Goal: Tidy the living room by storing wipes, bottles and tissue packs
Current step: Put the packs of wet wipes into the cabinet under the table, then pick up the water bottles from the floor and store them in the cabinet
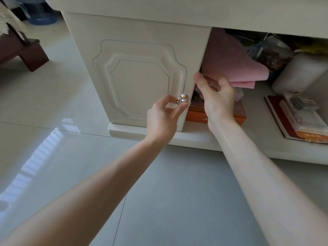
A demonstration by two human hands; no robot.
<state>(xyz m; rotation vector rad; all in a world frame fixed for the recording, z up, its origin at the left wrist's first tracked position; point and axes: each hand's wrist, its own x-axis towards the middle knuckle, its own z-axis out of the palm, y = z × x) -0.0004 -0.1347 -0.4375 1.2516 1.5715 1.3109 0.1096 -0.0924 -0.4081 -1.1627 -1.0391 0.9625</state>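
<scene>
Silver knob sat pinched by fingers of the left hand, the right hand curled at the door's three-o'clock edge, its hold unclear; swinging the door wide for storing likely came next.

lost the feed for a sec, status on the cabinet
Left hand pinches knob. Right hand thumb at door edge. Pink cloth just behind it.

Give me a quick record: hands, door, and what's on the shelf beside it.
left hand: pinches the knob on the cabinet door
right hand: thumb at the door's right edge, fingers curled behind it
shelf beside door: pink cloth above an orange box; white jar and books further right
wipes, bottles, tissue packs: none in either hand
</scene>
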